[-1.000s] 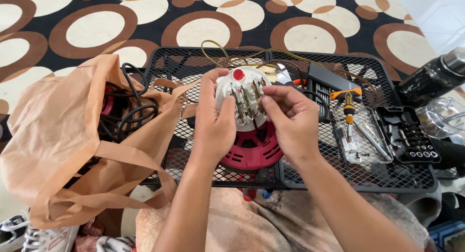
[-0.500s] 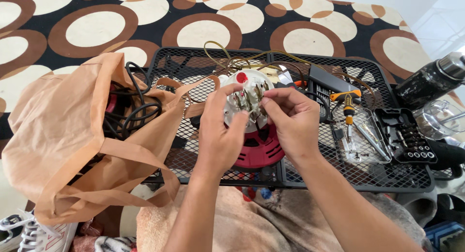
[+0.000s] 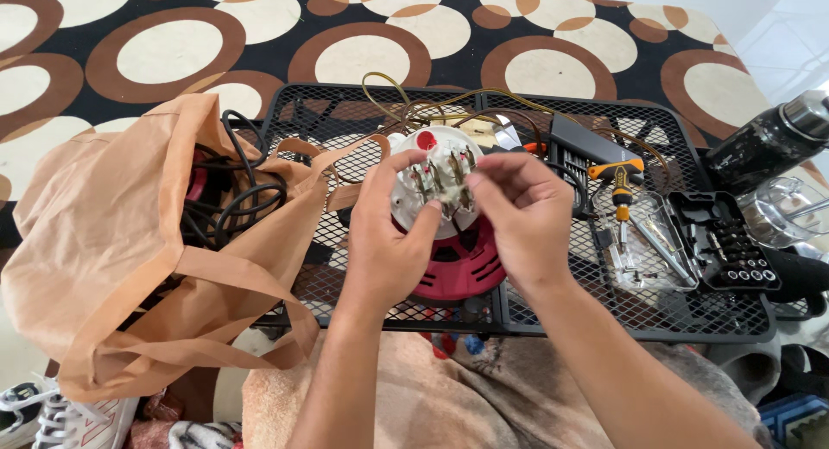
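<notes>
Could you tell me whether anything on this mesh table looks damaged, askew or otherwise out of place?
The round white plastic part held by the left hand and right hand is lifted off the red round housing, baring its metal contacts. Loose yellow-brown wires trail from it across the black mesh table.

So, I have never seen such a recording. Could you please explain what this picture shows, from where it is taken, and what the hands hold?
There is no machine here: a person works with two bare hands. The camera sits on the person's head and looks down. The left hand and right hand together hold a round white electrical part with metal contacts, a red button and thin wires. Under it lies a red round housing on a black mesh table. To the left is a tan cloth bag with black cables inside. To the right lie an orange-handled screwdriver and a black bit case.
</notes>
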A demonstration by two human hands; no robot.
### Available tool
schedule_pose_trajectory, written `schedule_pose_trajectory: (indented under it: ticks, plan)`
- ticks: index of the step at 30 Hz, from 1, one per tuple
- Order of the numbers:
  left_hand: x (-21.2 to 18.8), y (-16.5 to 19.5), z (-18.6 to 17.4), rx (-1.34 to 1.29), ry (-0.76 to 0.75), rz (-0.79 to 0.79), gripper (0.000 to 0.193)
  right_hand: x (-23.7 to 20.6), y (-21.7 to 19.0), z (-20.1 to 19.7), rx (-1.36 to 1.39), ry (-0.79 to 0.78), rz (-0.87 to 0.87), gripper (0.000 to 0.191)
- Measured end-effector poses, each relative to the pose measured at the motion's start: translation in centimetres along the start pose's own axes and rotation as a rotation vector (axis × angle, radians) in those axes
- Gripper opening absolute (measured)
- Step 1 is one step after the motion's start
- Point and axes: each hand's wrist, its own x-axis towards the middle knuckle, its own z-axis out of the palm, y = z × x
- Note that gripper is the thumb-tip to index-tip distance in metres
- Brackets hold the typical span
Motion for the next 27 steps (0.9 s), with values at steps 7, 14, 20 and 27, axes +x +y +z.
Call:
schedule_pose_trajectory:
  ticks: [7, 14, 20, 27]
  plan:
    - [0.1, -1.2, -0.5, -0.149, -0.034, -0.057, 0.042, 1.5, -2.6, -1.0, -0.266, -0.248, -0.164, 0.021]
    - [0.2, -1.9, -0.5, -0.167, -0.038, -0.108, 0.043, 3.1, -6.1, -0.1, -0.648, -0.53, -0.522, 0.022]
    - [0.3, -1.9, -0.4, -0.186, -0.056, -0.077, 0.045, 3.2, -6.4, 0.9, -0.734, -0.571, -0.535, 0.017]
    - [0.4, -2.1, -0.1, -0.24, -0.071, -0.094, 0.044, 3.1, -6.5, 0.4, -0.747, -0.574, -0.535, 0.015]
